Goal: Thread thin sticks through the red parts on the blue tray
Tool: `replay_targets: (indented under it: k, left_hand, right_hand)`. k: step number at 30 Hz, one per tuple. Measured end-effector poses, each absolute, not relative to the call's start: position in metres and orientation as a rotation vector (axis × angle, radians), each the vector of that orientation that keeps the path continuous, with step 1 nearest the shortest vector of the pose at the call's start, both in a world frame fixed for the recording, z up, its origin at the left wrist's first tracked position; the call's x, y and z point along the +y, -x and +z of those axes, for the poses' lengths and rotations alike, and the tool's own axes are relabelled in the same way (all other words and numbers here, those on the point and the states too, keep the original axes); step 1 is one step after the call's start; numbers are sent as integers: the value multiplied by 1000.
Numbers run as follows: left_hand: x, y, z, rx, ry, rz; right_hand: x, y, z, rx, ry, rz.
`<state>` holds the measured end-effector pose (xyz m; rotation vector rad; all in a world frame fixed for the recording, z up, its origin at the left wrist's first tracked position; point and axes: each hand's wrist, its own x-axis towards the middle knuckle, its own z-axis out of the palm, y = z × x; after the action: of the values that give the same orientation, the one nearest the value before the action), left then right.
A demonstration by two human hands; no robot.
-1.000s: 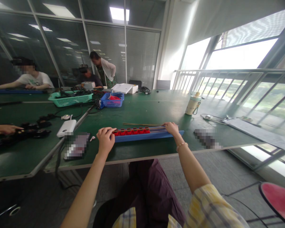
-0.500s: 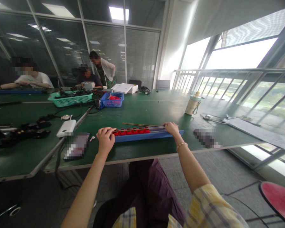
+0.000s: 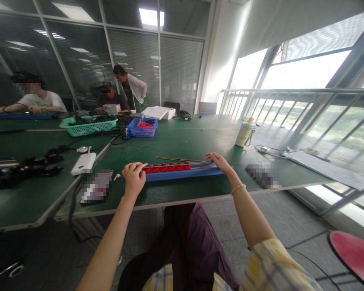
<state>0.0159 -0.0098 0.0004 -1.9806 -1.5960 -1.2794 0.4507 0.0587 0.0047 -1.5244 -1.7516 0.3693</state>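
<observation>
A long blue trough (image 3: 176, 175) lies on the green table in front of me. Along its left and middle part sits a row of several red blocks (image 3: 165, 167). Thin brass-coloured rods (image 3: 197, 163) run lengthwise over the blocks toward the right. My left hand (image 3: 134, 178) is closed round the trough's left end, the index finger reaching to the first red block. At the other end, my right hand (image 3: 220, 162) hovers over or rests lightly on the trough, fingers stretched out; whether it touches the rods is unclear. Behind the trough lie loose rods (image 3: 176, 158).
Left of the trough are a phone (image 3: 97, 186), an earbud (image 3: 117, 176) and a white power bank (image 3: 83, 163). To the right stand a bottle (image 3: 245, 133) and another phone (image 3: 262, 176). Green (image 3: 89, 128) and blue baskets (image 3: 143, 130) sit farther back. Several people work beyond.
My right hand has loosened: its fingers were bent down at the trough's right end and are now straighter and slightly raised. My left hand stays at the left end.
</observation>
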Motion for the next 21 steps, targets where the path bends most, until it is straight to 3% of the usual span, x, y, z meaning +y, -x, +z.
replay_targets:
  k: [6,21]
  left_hand:
    - [-10,-15,0,-1578,1983,-1281]
    - [-9,-15,-1,-1576,1978,-1279]
  right_hand:
    - [44,-456,22,-1827,1303,830]
    - [61,-461,1,-1661,1310,699]
